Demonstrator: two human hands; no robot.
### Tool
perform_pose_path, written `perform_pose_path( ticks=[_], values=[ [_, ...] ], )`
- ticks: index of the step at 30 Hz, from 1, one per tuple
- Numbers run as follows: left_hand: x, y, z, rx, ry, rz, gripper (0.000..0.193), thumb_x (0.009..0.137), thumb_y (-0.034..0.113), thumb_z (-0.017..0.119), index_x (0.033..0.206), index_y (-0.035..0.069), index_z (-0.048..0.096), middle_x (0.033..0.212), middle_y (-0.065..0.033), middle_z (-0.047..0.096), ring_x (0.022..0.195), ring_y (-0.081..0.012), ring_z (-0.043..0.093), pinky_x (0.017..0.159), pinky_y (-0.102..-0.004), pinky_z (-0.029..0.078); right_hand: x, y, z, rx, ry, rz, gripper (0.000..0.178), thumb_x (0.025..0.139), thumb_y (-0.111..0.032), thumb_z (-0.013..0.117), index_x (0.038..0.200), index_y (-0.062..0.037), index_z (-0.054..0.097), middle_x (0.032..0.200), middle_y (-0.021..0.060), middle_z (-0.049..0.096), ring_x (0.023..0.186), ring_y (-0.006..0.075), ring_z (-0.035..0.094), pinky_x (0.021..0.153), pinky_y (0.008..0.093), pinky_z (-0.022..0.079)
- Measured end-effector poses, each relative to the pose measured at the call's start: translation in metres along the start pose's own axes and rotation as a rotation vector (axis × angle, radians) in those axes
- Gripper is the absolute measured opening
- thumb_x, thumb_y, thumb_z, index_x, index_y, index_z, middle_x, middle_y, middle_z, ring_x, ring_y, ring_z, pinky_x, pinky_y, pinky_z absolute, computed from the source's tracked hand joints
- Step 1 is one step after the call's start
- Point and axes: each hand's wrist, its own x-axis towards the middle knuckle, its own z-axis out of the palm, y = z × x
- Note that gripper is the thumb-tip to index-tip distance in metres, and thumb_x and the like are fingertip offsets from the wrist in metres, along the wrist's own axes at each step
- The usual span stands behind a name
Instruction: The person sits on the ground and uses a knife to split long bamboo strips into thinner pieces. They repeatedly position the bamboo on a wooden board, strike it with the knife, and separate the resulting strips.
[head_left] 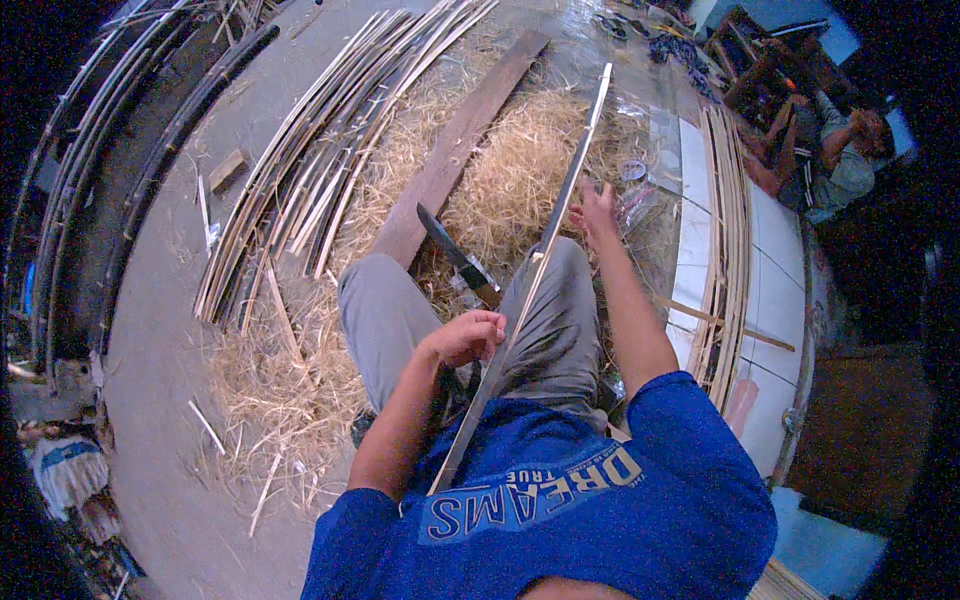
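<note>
A long, thin bamboo strip [560, 215], dark on one face and pale along the edge, slants from my lap over my right thigh and up past my knee. My left hand [470, 337] is closed, its fingertips pinching the strip's edge above my lap. To the right of the strip, my right hand [597, 213] is held with its fingers apart and nothing visible in them. A large knife [455, 252] with a dark curved blade lies between my knees, its handle end partly hidden by my thigh.
A brown wooden plank [460, 150] runs away from my left knee, amid heaped pale shavings [515, 165]. Many split strips [300, 170] lie at left, more [722, 250] on white tiles at right. Dark poles [165, 150] line the far left. Another person [840, 160] sits at upper right.
</note>
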Motion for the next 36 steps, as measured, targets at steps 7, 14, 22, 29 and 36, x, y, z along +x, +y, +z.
perform_pose_path(
  ticks=[7,14,22,29,36],
  values=[
    [-0.005,0.01,0.011,0.006,-0.012,-0.015,0.01,0.077,0.013,0.06,0.075,0.013,0.05,0.064,0.0055,0.051,0.053,-0.0057,0.05,0.049,-0.0213,0.041,0.059,0.03,-0.009,-0.933,0.064,-0.522,0.039,0.087,-0.042,0.057,0.084,-0.0035,0.063,0.074,0.0181,0.062,0.073,0.033,0.061,0.069,0.0415,0.048],
    [-0.002,0.004,0.01,0.029,-0.019,0.006,0.011,0.076,0.015,0.061,0.076,0.012,0.051,0.061,0.0057,0.048,0.049,-0.0055,0.047,0.044,-0.0212,0.035,0.05,0.004,-0.029,-0.787,-0.032,-0.679,0.026,0.091,-0.027,0.052,0.091,-0.0033,0.063,0.081,0.0133,0.064,0.072,0.0277,0.061,0.068,0.0392,0.048],
    [0.012,-0.011,-0.006,-0.046,-0.013,0.017,0.01,0.077,0.016,0.06,0.08,0.012,0.052,0.065,0.0049,0.05,0.055,-0.0054,0.05,0.048,-0.0231,0.042,0.074,0.007,-0.063,0.481,0.223,-0.272,0.011,0.092,-0.022,0.055,0.087,-0.0122,0.054,0.067,-0.0002,0.052,0.055,0.012,0.051,0.047,0.0239,0.043],
    [-0.002,-0.003,0.002,-0.046,0.031,0.049,0.041,0.066,0.025,0.063,0.1,0.002,0.06,0.082,-0.0041,0.064,0.063,-0.0158,0.061,0.056,-0.0301,0.053,0.048,0.026,-0.018,0.22,0.015,0.16,0.028,0.089,-0.033,0.06,0.107,-0.0139,0.051,0.092,0.0048,0.056,0.06,0.016,0.055,0.049,0.0298,0.049],
    [0.004,0.01,0.023,-0.034,-0.041,0.079,0.048,0.063,0.027,0.061,0.102,0.0,0.059,0.084,-0.0061,0.065,0.064,-0.0179,0.063,0.055,-0.0309,0.055,0.12,0.042,-0.051,-0.383,-0.095,-0.134,0.038,0.088,-0.045,0.059,0.098,-0.0088,0.061,0.064,0.0027,0.058,0.055,0.0146,0.054,0.047,0.0314,0.044]
  ],
)
